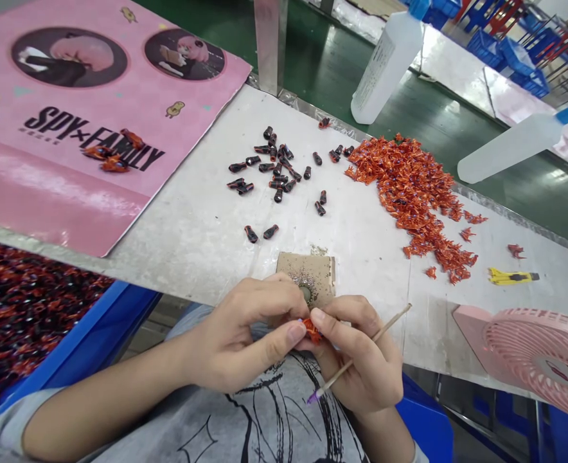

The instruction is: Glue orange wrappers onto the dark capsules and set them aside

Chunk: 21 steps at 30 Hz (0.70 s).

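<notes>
Between the fingertips of my left hand (259, 334) and my right hand (361, 347) is a small orange plastic part (311, 330), pinched from both sides. My right hand also holds a thin wooden stick (380, 333) across its fingers, its lower tip coloured purple. Just beyond my fingers lies a speckled cardboard piece (320, 273) with a dark round spot, partly covered by my left hand. Farther up the table are several loose black-and-orange parts (278, 196). To their right is a large heap of orange spiky parts (414, 186).
A pink printed mat (187, 128) covers the left of the table (192, 238), with a few orange parts on it. A blue bin (115, 321) of parts stands lower left. Two white bottles (385, 71), a yellow-and-black piece (510, 276) and a pink fan (544, 354) are on the right.
</notes>
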Motion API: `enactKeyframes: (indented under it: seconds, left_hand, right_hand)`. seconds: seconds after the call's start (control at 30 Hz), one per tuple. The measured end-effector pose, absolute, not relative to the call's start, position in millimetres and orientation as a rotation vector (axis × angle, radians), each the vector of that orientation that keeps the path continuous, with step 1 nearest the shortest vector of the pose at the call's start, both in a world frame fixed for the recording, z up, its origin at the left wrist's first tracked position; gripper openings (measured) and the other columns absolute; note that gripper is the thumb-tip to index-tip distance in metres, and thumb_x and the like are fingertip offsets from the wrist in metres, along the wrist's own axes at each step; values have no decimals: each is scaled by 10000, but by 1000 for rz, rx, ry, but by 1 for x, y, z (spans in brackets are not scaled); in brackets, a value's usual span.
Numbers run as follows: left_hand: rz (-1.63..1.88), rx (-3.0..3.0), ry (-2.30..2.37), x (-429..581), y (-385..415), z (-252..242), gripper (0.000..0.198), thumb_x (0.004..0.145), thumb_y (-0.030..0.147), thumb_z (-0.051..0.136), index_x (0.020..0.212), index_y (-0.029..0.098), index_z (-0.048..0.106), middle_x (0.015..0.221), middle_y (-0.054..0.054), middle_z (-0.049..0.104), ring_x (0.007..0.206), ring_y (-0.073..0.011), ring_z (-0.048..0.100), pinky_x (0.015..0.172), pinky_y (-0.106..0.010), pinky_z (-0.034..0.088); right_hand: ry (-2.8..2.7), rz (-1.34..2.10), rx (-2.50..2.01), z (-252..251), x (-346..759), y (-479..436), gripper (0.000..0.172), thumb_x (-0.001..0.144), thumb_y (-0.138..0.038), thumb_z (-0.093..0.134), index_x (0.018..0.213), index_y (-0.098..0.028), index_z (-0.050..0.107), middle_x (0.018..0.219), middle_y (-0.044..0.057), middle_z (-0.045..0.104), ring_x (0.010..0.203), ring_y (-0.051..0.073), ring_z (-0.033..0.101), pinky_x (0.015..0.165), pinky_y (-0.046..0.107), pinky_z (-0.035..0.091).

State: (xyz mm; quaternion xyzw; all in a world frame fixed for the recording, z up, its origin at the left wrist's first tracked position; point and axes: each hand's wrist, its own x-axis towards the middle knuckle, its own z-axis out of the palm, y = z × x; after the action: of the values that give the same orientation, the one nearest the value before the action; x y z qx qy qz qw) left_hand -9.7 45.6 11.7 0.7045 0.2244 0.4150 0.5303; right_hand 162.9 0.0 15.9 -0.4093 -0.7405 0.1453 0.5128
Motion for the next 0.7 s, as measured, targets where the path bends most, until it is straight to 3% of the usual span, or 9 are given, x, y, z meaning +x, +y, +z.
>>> enactKeyframes:
  seconds: [0.17, 0.3, 0.4, 0.7]
  left_hand:
    - [1069, 1666, 581, -10, 43, 12, 59, 930, 160, 574, 940, 212, 600, 712, -12, 630, 607, -158, 576, 564, -266, 475]
    - [1119, 1744, 557, -8, 42, 12, 86, 890, 141, 593, 919, 220, 578, 655, 9, 557, 595, -155, 521, 558, -274, 451]
    - [1172, 1783, 496, -6, 41, 12, 118, 864, 126, 595, 913, 229, 563, 638, 15, 533, 570, -156, 503, 551, -288, 444]
    - [1229, 1920, 409, -4, 41, 19, 165, 849, 98, 588, 920, 246, 561, 572, 35, 513, 468, -163, 462, 527, -332, 437]
  right_hand:
    - [-1543, 599, -1077, 12, 158, -1, 437, 860, -514, 735, 1156, -198, 675, 840, 44, 683, 720, 163, 651, 608, 288, 586]
    - [-1347, 909, -1062, 11, 150, -3, 267, 842, -436, 802, 909, -219, 660, 713, -15, 653, 569, 109, 569, 503, 220, 487]
    - [-1259, 1064, -999, 14, 147, -3, 316, 812, -427, 835, 795, -210, 606, 659, -32, 608, 510, 86, 494, 454, 201, 408]
    - [-1273, 1111, -926, 19, 147, -4, 348, 874, -491, 755, 767, -206, 586, 636, -27, 564, 515, 90, 447, 473, 220, 383]
